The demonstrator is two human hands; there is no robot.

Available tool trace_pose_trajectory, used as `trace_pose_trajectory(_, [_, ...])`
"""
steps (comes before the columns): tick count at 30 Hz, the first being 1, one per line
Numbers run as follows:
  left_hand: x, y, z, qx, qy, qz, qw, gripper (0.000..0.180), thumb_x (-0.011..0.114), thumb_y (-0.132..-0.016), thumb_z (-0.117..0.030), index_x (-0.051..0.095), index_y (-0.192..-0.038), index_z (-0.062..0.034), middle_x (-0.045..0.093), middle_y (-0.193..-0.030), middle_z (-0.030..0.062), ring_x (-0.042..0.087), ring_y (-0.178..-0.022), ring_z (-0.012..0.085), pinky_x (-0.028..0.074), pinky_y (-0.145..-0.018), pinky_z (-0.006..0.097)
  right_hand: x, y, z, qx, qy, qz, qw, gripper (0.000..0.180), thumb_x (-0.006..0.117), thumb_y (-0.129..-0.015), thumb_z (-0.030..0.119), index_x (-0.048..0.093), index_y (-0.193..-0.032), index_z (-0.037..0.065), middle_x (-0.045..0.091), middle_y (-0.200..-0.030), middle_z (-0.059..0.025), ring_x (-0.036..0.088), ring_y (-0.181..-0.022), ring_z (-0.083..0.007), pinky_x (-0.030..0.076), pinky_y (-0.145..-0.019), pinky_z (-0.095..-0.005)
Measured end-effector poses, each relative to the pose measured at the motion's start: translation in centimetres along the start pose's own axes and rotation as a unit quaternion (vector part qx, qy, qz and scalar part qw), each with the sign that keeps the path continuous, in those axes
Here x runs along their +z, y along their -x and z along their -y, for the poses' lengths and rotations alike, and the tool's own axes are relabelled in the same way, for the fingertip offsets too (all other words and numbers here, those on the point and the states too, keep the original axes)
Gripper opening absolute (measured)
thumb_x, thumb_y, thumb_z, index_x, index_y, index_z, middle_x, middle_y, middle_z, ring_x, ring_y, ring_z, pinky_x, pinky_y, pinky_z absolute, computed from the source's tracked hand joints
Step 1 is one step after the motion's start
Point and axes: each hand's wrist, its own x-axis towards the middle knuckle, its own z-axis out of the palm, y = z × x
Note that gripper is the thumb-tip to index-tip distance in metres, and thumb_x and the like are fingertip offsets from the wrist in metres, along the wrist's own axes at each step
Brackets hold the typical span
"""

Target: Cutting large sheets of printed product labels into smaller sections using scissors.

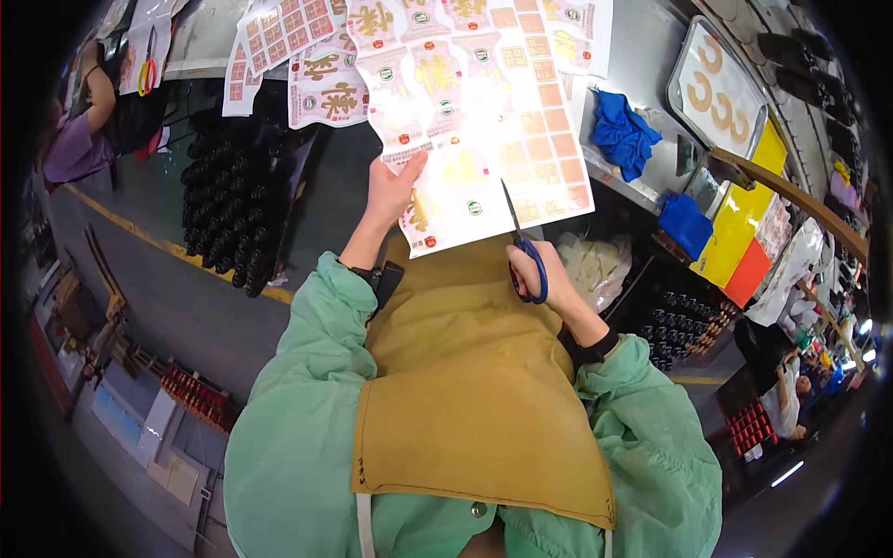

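Note:
A large white printed sheet (446, 195) with pink and gold label shapes and a grid of small squares hangs in front of me. My left hand (391, 192) pinches its left edge, thumb on top. In my right hand (553, 279) are scissors (530, 274) with dark blue loop handles, my fingers through the loops. One blade shows over the sheet's lower part, pointing away from me. Whether the other blade lies under the paper cannot be made out. More printed sheets (327, 88) lie beyond, on the metal table.
A blue cloth (623, 135) and a white tray (684, 84) with curved pieces are on the right side of the table. Racks of black bottle-like items (228, 200) stand at left. Another person (88, 130) is at far left, near yellow-and-red scissors (147, 76).

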Motion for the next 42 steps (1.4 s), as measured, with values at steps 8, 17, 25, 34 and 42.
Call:
trace_pose_trajectory(8, [-0.1, 1.3, -0.6, 0.001, -0.034, 0.038, 0.999, 0.024, 0.059, -0.092, -0.005, 0.059, -0.112, 0.0065, 0.066, -0.105, 0.0073, 0.061, -0.09, 0.0095, 0.049, -0.077, 0.025, 0.6, -0.8, 0.3, -0.006, -0.131, 0.067, 0.989, 0.034, 0.052, -0.089, 0.031, 0.053, -0.07, 0.003, 0.051, -0.055, -0.0033, 0.052, -0.046, -0.0121, 0.039, -0.043, -0.0265])
trace_pose_trajectory(17, [-0.4, 1.5, -1.9, -0.079, 0.025, 0.051, 0.995, 0.027, 0.06, -0.092, -0.008, 0.058, -0.114, 0.0057, 0.066, -0.105, 0.0071, 0.062, -0.09, 0.0106, 0.05, -0.077, 0.026, -1.0, -2.2, 1.6, 0.037, -0.11, 0.125, 0.985, 0.057, 0.045, -0.091, 0.061, 0.055, -0.078, 0.006, 0.048, -0.063, -0.001, 0.046, -0.055, -0.0096, 0.035, -0.053, -0.0238])
trace_pose_trajectory(25, [-0.7, 2.7, -1.8, -0.147, 0.038, 0.04, 0.988, 0.028, 0.062, -0.091, -0.01, 0.058, -0.114, 0.0048, 0.066, -0.104, 0.0075, 0.063, -0.089, 0.0104, 0.051, -0.076, 0.025, -3.0, -4.1, -0.3, -0.142, 0.015, 0.21, 0.967, 0.038, 0.045, -0.095, 0.032, 0.058, -0.079, 0.0, 0.056, -0.065, -0.0053, 0.048, -0.06, -0.0115, 0.039, -0.057, -0.0252])
trace_pose_trajectory(34, [1.3, 4.1, -1.6, -0.075, 0.019, -0.048, 0.996, 0.019, 0.061, -0.091, -0.008, 0.06, -0.106, 0.0037, 0.063, -0.092, 0.0026, 0.057, -0.076, 0.0068, 0.046, -0.066, 0.023, 0.4, -2.4, 2.7, -0.064, -0.068, 0.077, 0.993, 0.035, 0.046, -0.096, 0.027, 0.057, -0.1, -0.006, 0.06, -0.067, -0.0051, 0.056, -0.053, -0.0109, 0.044, -0.047, -0.0274])
trace_pose_trajectory(42, [4.2, 5.4, -2.6, -0.056, 0.028, -0.083, 0.995, 0.018, 0.06, -0.091, -0.006, 0.06, -0.103, 0.0074, 0.066, -0.092, 0.0048, 0.059, -0.078, 0.0076, 0.048, -0.069, 0.023, 0.5, -3.7, 1.9, -0.334, -0.038, -0.005, 0.942, 0.042, 0.056, -0.091, 0.022, 0.053, -0.122, -0.007, 0.064, -0.112, -0.0122, 0.058, -0.098, -0.0136, 0.047, -0.085, -0.0277])
